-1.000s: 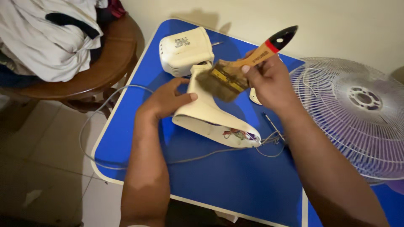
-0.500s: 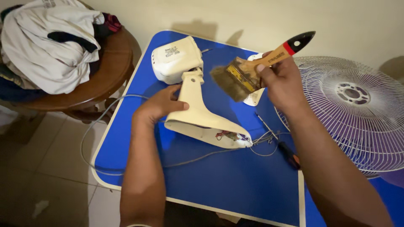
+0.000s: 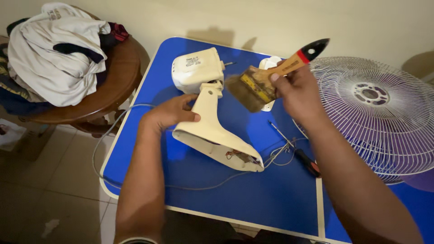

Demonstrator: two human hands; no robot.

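Observation:
A cream fan body lies on its side on the blue table [image 3: 253,199]: its motor housing [image 3: 196,69] points away from me and its hollow base [image 3: 216,138] shows loose wires at the open end. My left hand [image 3: 171,113] grips the neck of the base. My right hand [image 3: 294,92] holds a wide paintbrush [image 3: 260,83] by its wooden handle with a red and black tip. The dusty bristles hover just right of the neck joint.
A white wire fan guard [image 3: 370,113] lies at the table's right. A screwdriver [image 3: 298,151] rests by the wires. A small white cover [image 3: 271,63] sits behind the brush. A grey cord [image 3: 108,122] loops off the left edge. A round wooden stool [image 3: 104,90] carries piled clothes [image 3: 56,54].
The brush lifted off the fan neck and now hovers just right of it. The view shifted, and the screwdriver came into sight. My left hand kept its grip.

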